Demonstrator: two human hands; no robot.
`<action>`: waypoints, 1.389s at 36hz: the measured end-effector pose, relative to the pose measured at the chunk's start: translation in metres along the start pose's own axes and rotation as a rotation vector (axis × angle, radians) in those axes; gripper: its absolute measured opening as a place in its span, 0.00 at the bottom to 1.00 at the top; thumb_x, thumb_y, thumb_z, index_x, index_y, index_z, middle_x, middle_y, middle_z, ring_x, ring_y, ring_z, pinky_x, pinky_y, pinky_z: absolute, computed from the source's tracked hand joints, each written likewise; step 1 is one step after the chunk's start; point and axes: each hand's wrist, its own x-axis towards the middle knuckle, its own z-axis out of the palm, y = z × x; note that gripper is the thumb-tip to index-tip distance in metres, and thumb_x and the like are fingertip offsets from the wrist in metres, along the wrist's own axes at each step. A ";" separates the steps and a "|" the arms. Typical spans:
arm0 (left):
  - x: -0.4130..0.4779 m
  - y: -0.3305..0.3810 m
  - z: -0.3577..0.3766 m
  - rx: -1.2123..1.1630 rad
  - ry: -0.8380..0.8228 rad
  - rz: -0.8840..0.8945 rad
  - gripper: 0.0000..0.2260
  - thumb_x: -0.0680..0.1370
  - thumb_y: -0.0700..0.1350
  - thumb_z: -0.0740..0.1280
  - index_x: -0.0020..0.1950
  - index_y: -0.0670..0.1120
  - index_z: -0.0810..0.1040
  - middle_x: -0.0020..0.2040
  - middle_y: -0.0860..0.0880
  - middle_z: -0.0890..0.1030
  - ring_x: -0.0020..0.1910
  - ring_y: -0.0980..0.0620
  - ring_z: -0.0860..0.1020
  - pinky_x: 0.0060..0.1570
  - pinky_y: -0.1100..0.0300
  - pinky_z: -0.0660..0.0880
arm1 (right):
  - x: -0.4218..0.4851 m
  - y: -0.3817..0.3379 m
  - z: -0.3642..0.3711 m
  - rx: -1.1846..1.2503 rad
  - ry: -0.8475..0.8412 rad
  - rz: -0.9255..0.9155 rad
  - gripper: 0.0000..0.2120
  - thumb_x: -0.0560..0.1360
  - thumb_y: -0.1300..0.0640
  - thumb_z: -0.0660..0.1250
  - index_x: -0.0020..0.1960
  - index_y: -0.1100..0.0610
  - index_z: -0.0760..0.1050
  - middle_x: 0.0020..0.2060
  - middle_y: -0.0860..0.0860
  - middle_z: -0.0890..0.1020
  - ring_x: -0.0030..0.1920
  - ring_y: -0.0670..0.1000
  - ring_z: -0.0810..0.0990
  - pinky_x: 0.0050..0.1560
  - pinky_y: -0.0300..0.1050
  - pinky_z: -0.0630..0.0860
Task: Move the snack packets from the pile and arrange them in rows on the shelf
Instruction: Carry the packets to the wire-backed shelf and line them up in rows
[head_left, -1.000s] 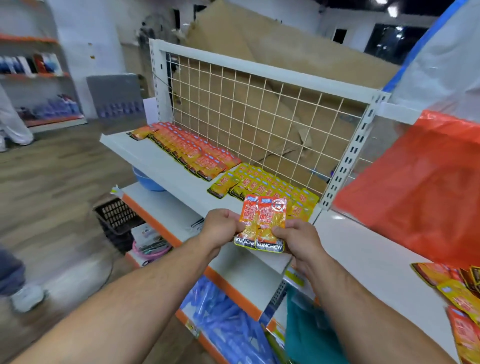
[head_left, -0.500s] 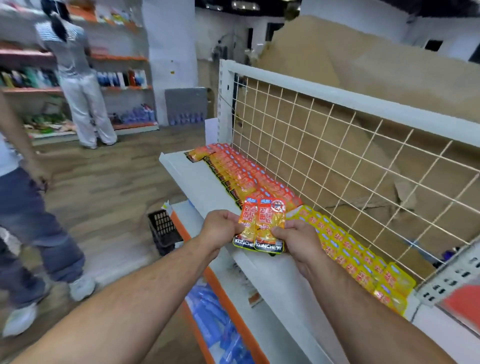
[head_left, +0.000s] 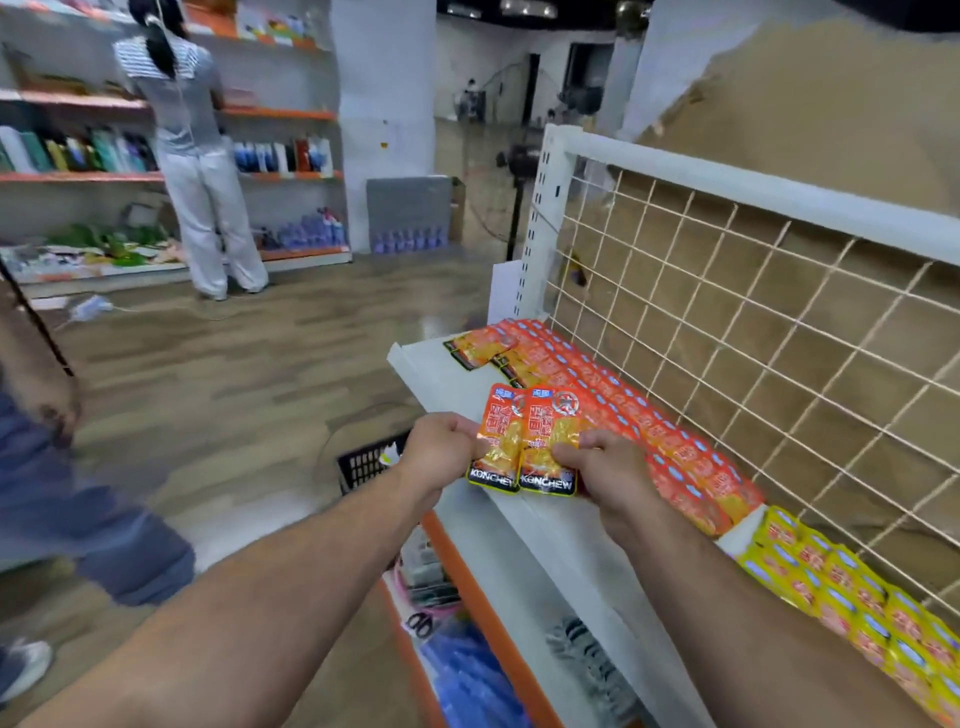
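I hold a small fanned stack of orange snack packets (head_left: 524, 441) above the front edge of the white shelf (head_left: 524, 525). My left hand (head_left: 441, 452) pinches the stack's left side and my right hand (head_left: 602, 467) grips its right side. On the shelf, rows of orange packets (head_left: 613, 410) run along the wire mesh back panel (head_left: 753, 364). To their right lie rows of yellow packets (head_left: 841, 587). A couple of loose orange packets (head_left: 475, 347) lie at the shelf's far end. The pile is out of view.
A lower shelf (head_left: 498, 623) with an orange edge holds scissors and grey items. A black basket (head_left: 369, 460) sits on the wooden floor. A person in blue trousers (head_left: 67, 499) stands close at the left. Another person (head_left: 192, 156) faces the far shelves.
My view has swung left along the shelf, away from the orange bag and pile. Both hands keep the same hold on the packets, now over the orange rows.
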 end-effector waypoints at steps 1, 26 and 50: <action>0.012 0.000 -0.009 0.007 -0.007 -0.002 0.05 0.72 0.34 0.74 0.40 0.43 0.81 0.41 0.39 0.84 0.36 0.46 0.79 0.37 0.55 0.74 | 0.006 -0.002 0.012 0.011 0.006 -0.001 0.13 0.69 0.65 0.77 0.42 0.55 0.73 0.41 0.56 0.77 0.40 0.54 0.78 0.42 0.50 0.75; 0.238 0.042 -0.038 0.276 -0.195 0.040 0.07 0.70 0.38 0.76 0.46 0.41 0.81 0.46 0.43 0.83 0.39 0.48 0.77 0.40 0.57 0.74 | 0.156 -0.042 0.098 0.023 0.212 0.099 0.17 0.72 0.66 0.74 0.37 0.54 0.68 0.26 0.50 0.76 0.26 0.48 0.75 0.29 0.42 0.65; 0.328 0.052 -0.026 0.933 -0.465 0.542 0.06 0.73 0.46 0.70 0.44 0.43 0.80 0.45 0.46 0.83 0.47 0.44 0.82 0.43 0.57 0.76 | 0.168 -0.051 0.153 0.102 0.628 0.140 0.16 0.71 0.69 0.73 0.35 0.55 0.70 0.29 0.51 0.78 0.27 0.48 0.76 0.25 0.36 0.70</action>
